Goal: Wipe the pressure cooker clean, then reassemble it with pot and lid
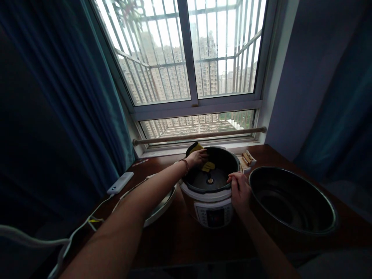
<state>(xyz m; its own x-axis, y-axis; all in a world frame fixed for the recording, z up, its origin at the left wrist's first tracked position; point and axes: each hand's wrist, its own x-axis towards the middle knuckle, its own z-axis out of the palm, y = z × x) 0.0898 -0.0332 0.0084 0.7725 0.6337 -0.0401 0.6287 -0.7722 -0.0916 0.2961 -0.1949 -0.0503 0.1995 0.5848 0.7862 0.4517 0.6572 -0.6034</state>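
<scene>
A white electric pressure cooker [190, 193] stands on the table with its top off, its dark inside showing and a small round metal disc [209, 181] at the bottom. My left hand [198, 158] reaches over its left rim, closed on a yellow and black cloth [195, 147]. One part of that cloth sticks up behind the rim; another yellow part lies against the inner wall. Fingers of my right hand [240, 190] are curled over the right rim, gripping it.
At right sits a large dark pot [293, 199]. A round, pale-rimmed object [159, 211] lies left, partly behind my forearm. A white power strip [120, 183] with cables [75, 232] is farther left. Behind the cooker are a small box [248, 158] and the window sill.
</scene>
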